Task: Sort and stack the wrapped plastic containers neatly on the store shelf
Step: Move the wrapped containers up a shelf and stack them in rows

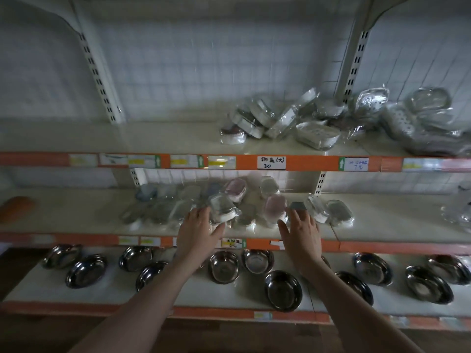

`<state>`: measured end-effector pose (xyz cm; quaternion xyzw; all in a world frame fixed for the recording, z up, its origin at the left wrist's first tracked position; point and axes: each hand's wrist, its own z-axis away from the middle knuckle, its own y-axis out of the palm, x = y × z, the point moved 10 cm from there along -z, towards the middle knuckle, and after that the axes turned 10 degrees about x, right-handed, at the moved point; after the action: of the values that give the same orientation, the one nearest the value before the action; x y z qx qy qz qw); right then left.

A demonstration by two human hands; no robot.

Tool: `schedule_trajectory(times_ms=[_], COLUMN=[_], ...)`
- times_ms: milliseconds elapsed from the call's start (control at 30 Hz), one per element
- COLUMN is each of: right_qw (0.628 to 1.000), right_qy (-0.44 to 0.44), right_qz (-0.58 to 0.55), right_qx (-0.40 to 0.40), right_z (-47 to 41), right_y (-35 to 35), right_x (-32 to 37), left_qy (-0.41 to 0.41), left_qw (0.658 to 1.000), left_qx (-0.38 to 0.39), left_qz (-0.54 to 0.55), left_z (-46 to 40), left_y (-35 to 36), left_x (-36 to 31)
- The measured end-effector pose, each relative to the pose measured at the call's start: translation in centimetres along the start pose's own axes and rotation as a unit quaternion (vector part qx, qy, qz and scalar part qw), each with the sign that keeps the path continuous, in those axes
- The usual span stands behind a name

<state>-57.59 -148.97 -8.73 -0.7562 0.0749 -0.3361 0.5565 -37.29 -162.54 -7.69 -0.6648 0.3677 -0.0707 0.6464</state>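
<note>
Nearest, two bare forearms reach up from the bottom edge over the lowest shelf (pixel 38 289), where steel bowls (pixel 283 290) sit in two loose rows. The left hand (pixel 196 233) and right hand (pixel 300 236) are both spread, fingers straight and relaxed, grasping nothing, at the near edge of the middle shelf (pixel 382 220).

The left hand's fingertips (pixel 204 212) touch or nearly touch a clear wrapped container with a white base (pixel 223 208); blur makes actual contact hard to judge. The right hand's fingertips (pixel 297 214) lie just beside a pink-lidded wrapped container (pixel 274 207), with a small grey one (pixel 298 205) just beyond them.

The jumbled wrapped containers (pixel 178 205) spread left and right of the hands along the middle shelf, some tilted on one another, two clear ones (pixel 328 210) to the right of the right hand. An orange object (pixel 15 207) lies at the far left of this shelf.

Farther up, the top shelf (pixel 127 138) carries a second heap of wrapped containers (pixel 293 123) on its right side, leaning against each other, behind an orange price strip (pixel 305 164).
</note>
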Motion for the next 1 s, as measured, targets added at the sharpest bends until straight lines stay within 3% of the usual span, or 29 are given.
schedule_trajectory(times_ms=[267, 567, 1000], right_qw=[0.997, 0.987, 0.98], right_qy=[-0.057, -0.11, -0.128], right_qz=[-0.024, -0.06, -0.058], right_qx=[-0.053, -0.1, -0.143], right_z=[-0.5, -6.8, -20.6], right_y=[-4.3, -6.9, -7.6], right_x=[8.2, 12.2, 9.5], left_qy=[0.022, 0.016, 0.009], left_qw=[0.998, 0.996, 1.0], left_qx=[-0.043, -0.042, -0.02], left_qz=[-0.043, -0.073, -0.017], left_z=[0.8, -4.8, -20.5], left_y=[-9.5, -14.6, -12.1], left_x=[3.5, 4.4, 1.1])
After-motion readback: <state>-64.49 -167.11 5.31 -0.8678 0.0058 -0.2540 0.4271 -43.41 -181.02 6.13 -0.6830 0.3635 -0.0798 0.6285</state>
